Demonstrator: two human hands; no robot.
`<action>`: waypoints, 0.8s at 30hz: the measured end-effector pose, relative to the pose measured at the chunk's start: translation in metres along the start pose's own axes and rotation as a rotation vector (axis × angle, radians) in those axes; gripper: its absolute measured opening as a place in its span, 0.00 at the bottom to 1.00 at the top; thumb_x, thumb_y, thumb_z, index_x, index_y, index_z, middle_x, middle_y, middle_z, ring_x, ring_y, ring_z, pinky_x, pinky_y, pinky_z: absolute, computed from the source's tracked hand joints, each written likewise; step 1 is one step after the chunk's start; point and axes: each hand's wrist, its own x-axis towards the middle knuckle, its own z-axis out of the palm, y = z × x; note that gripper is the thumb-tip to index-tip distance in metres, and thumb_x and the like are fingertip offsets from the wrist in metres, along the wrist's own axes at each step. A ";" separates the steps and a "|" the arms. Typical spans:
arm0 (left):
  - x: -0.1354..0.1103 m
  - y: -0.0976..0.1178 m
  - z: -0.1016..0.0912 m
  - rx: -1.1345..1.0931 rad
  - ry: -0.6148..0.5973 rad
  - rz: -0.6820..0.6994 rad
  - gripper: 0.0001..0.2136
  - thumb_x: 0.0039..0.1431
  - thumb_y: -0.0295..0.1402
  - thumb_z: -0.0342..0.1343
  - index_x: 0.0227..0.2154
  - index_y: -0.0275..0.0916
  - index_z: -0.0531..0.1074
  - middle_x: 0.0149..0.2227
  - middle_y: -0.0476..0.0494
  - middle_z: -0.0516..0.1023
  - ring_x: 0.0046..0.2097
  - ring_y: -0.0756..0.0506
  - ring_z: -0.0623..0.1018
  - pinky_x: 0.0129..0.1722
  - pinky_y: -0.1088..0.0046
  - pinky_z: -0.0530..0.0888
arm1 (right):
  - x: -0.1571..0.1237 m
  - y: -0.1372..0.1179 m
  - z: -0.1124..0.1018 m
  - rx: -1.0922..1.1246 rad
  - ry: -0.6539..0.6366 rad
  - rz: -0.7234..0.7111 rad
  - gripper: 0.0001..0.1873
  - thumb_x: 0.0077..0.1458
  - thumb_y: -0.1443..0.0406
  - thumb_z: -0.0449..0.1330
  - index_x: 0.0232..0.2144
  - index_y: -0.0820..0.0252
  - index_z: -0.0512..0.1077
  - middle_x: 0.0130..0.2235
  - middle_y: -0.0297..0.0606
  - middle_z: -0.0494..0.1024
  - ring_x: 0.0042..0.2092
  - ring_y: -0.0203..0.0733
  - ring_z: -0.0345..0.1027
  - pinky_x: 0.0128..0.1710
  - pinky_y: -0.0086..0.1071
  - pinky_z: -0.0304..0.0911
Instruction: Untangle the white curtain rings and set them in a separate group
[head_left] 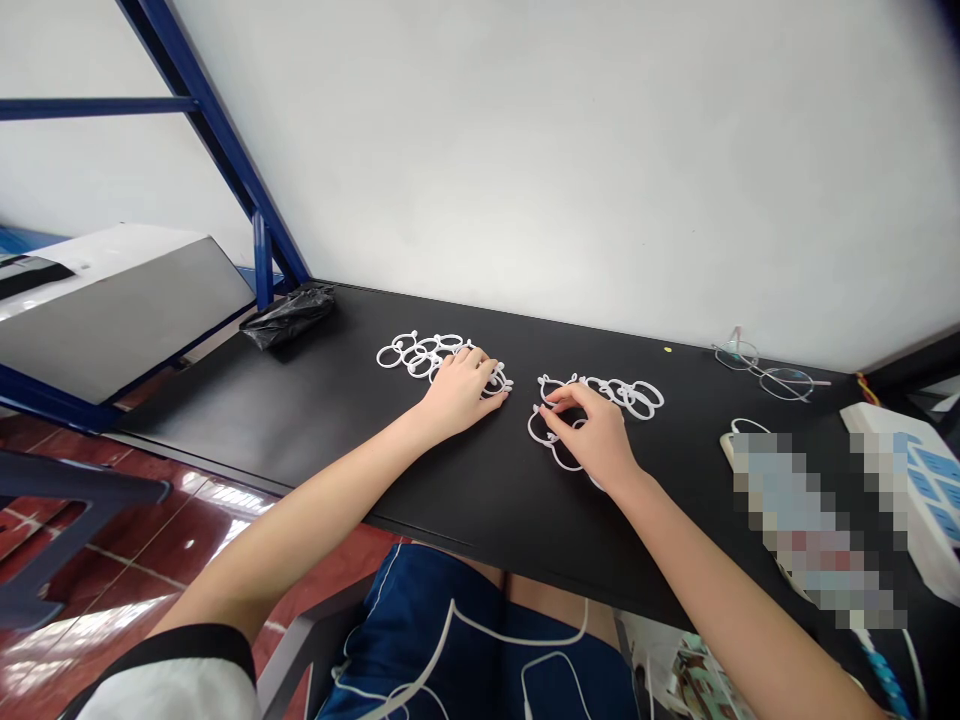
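Two clusters of white plastic rings lie on the black table [315, 400]. My left hand [463, 388] rests flat, fingers stretched, on the right end of the left cluster of rings [417, 354]. My right hand [591, 430] lies over the near part of the right cluster of rings [626, 394], thumb and forefinger pinched on a white ring [546, 436] beneath it. Part of that ring is hidden under the hand.
A crumpled black plastic bag [291, 314] sits at the table's far left corner. A pair of glasses [769, 368] lies at the back right by the white wall. A white and blue box [911, 470] stands at the right edge. A blue metal frame [217, 140] rises on the left.
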 end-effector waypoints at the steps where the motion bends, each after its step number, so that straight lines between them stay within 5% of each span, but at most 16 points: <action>1: 0.000 0.000 0.000 0.006 0.000 -0.002 0.19 0.63 0.43 0.54 0.49 0.34 0.71 0.49 0.36 0.74 0.52 0.37 0.72 0.50 0.59 0.69 | 0.000 0.000 0.000 -0.004 -0.006 0.004 0.02 0.52 0.67 0.62 0.31 0.57 0.73 0.33 0.37 0.78 0.34 0.45 0.76 0.33 0.36 0.67; 24: -0.001 0.002 -0.003 -0.029 0.033 0.010 0.17 0.62 0.41 0.56 0.49 0.36 0.71 0.48 0.38 0.74 0.50 0.37 0.73 0.50 0.60 0.69 | 0.000 0.000 -0.001 -0.017 -0.017 -0.001 0.07 0.51 0.72 0.58 0.31 0.56 0.73 0.32 0.35 0.79 0.34 0.44 0.77 0.30 0.33 0.65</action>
